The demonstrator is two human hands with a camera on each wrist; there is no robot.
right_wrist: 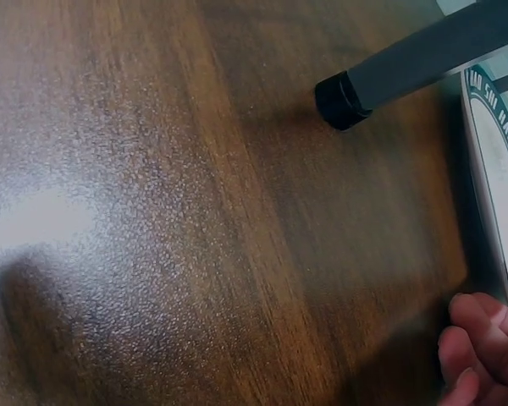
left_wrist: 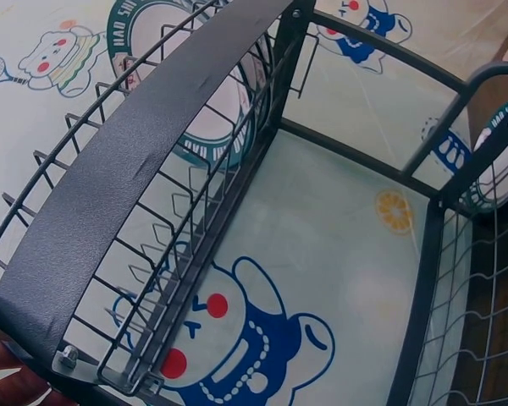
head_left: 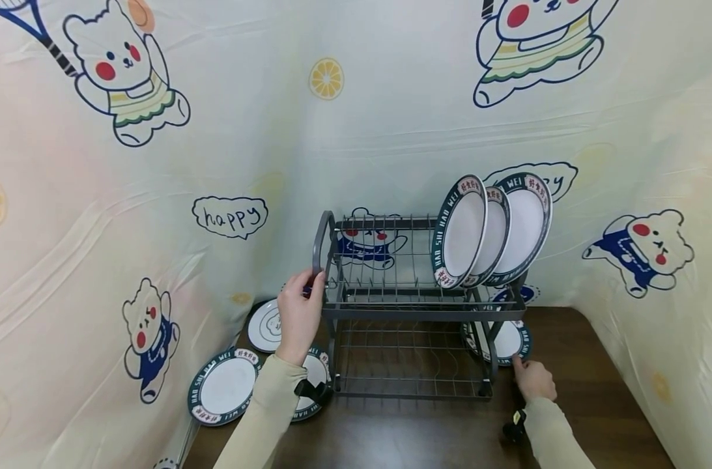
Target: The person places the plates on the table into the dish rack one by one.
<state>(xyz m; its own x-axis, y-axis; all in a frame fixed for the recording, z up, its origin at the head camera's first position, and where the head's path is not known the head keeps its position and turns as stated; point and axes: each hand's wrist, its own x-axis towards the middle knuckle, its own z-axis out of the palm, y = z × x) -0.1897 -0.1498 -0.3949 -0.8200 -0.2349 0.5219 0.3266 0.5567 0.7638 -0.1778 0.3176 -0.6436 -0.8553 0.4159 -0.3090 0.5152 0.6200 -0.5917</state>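
In the head view, my left hand (head_left: 299, 319) grips the left side handle of a dark grey two-tier dish rack (head_left: 420, 315). The left wrist view shows that handle (left_wrist: 144, 161) up close, with fingertips curled at its lower end. My right hand (head_left: 534, 380) is low on the right, pinching the near rim of a green-rimmed white plate (head_left: 506, 340) on the table. The rack's right legs partly hide this plate. In the right wrist view, the thumb lies by the plate (right_wrist: 495, 161) and the fingers curl below its edge.
Three green-rimmed plates (head_left: 460, 231) lean on the upper tier's right end. Left of the rack lie a face-up plate (head_left: 223, 386), an overturned plate (head_left: 264, 327) and another plate (head_left: 317, 371) partly behind the left arm. A patterned cloth (head_left: 356, 150) hangs behind the brown table (head_left: 402, 433).
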